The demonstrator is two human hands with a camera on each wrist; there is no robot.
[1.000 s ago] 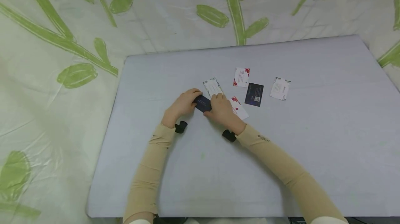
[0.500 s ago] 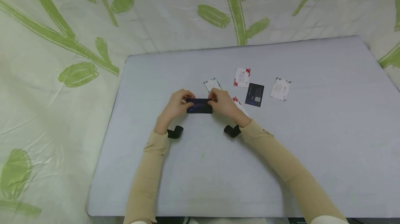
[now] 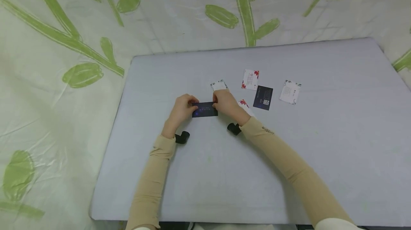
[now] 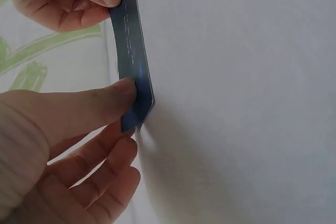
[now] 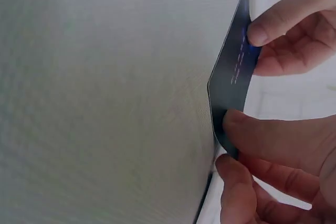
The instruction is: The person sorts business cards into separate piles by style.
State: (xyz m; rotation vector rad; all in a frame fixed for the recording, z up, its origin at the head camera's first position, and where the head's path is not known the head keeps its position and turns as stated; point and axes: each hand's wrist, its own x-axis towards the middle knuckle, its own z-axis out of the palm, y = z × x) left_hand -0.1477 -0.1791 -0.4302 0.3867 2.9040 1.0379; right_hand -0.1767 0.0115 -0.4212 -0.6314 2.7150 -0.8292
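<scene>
A dark blue business card (image 3: 204, 110) with small pale print is held between both hands over the table. My left hand (image 3: 182, 110) pinches its left end, thumb on the printed face and fingers behind, as the left wrist view shows on the card (image 4: 134, 51). At the other end, my right hand (image 3: 227, 104) pinches it the same way; the right wrist view shows the thumb pressed on the dark card (image 5: 231, 85). Beyond the right hand lies a white card with a leafy border (image 3: 219, 85), partly covered. A white card with red flowers (image 3: 244, 106) is partly hidden by that hand.
On the pale table (image 3: 205, 173), to the right, lie another red-flowered white card (image 3: 250, 79), a dark card with a QR code (image 3: 263, 97) and a leaf-bordered white card (image 3: 290, 92). A curtain with green leaves (image 3: 179, 12) hangs behind the table's far edge.
The dark card was slanted and partly covered by the right hand; it has turned level and come slightly nearer. Both hands now pinch its ends. The other cards lie where they were.
</scene>
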